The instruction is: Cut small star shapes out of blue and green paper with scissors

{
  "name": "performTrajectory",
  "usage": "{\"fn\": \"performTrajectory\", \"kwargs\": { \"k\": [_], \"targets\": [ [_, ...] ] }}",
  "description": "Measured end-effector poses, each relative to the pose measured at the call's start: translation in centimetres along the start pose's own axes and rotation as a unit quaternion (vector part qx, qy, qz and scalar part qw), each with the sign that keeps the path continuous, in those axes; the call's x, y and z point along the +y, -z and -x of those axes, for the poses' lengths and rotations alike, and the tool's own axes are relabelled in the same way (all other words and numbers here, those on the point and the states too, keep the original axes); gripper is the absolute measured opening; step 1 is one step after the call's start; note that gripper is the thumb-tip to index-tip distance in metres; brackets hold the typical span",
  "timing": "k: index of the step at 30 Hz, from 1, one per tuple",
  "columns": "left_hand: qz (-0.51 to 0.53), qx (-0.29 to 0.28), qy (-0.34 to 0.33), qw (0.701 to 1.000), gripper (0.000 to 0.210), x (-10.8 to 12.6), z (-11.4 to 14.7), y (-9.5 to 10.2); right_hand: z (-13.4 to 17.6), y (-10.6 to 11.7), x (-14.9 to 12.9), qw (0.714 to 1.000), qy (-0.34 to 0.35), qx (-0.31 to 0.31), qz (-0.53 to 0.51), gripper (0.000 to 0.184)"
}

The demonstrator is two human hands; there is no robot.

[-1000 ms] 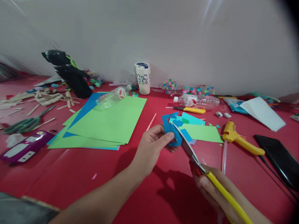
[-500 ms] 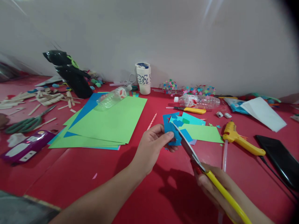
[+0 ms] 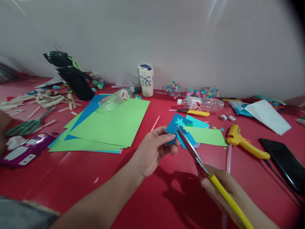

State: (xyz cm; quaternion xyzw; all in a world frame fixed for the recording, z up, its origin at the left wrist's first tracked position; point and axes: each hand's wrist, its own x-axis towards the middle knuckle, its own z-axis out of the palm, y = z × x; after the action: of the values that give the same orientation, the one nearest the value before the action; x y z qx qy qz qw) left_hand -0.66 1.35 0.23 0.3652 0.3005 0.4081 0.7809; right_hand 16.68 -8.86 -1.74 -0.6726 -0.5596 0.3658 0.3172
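Observation:
My left hand [image 3: 153, 149] pinches a small piece of blue paper [image 3: 172, 139] between thumb and fingers above the red table. My right hand [image 3: 218, 187] is wrapped around a pair of scissors [image 3: 193, 152] with a yellow handle. The blades point up and left, their tips beside the blue piece; whether they touch it I cannot tell. Behind them lie more blue paper with star-shaped cut-outs and a light green paper strip [image 3: 207, 136]. A yellow glue gun [image 3: 247, 144] rests to the right of my right hand.
Green and blue sheets [image 3: 114, 124] lie left, a plastic bottle [image 3: 115, 100] on top. Behind stand a white cup [image 3: 146, 81] and a black bottle [image 3: 71, 76]. A yellow cutter [image 3: 197, 113] lies by another plastic bottle [image 3: 205, 104]. Another person's hand [image 3: 4, 122] is near green scissors [image 3: 25, 126].
The blue piece in my left hand has turned and looks smaller, and a star-shaped piece behind it now shows. The scissor blades have closed somewhat. Another person's hand reaches further in at left.

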Motion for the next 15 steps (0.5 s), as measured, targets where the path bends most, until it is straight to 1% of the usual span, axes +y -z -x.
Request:
{"fn": "performTrajectory", "kwargs": {
  "k": [3, 5, 7, 11, 13, 15],
  "targets": [
    [0.035, 0.018, 0.031, 0.999, 0.008, -0.01, -0.12, 0.0, 0.0, 0.06, 0.17, 1.0, 0.01, 0.001, -0.003, 0.06],
    [0.039, 0.031, 0.031, 0.998, 0.008, -0.02, -0.16, -0.01, 0.02, 0.14, 0.22, 1.0, 0.011, -0.008, -0.01, 0.059],
    [0.01, 0.039, 0.002, 0.999, 0.01, -0.01, -0.17, -0.02, 0.03, 0.25, 0.21, 1.0, 0.011, -0.024, -0.017, 0.057],
    [-0.1, 0.06, -0.085, 0.99, 0.011, 0.11, -0.04, -0.03, 0.1, 0.5, 0.14, 0.997, 0.009, -0.067, -0.04, 0.056],
    [-0.138, 0.066, -0.107, 0.982, 0.012, 0.2, 0.07, -0.01, 0.14, 0.67, 0.14, 0.995, 0.012, -0.087, -0.049, 0.055],
    [-0.16, 0.066, -0.118, 0.978, 0.012, 0.27, 0.17, 0.03, 0.16, 0.89, 0.14, 0.995, 0.02, -0.091, -0.046, 0.053]
  ]
}}
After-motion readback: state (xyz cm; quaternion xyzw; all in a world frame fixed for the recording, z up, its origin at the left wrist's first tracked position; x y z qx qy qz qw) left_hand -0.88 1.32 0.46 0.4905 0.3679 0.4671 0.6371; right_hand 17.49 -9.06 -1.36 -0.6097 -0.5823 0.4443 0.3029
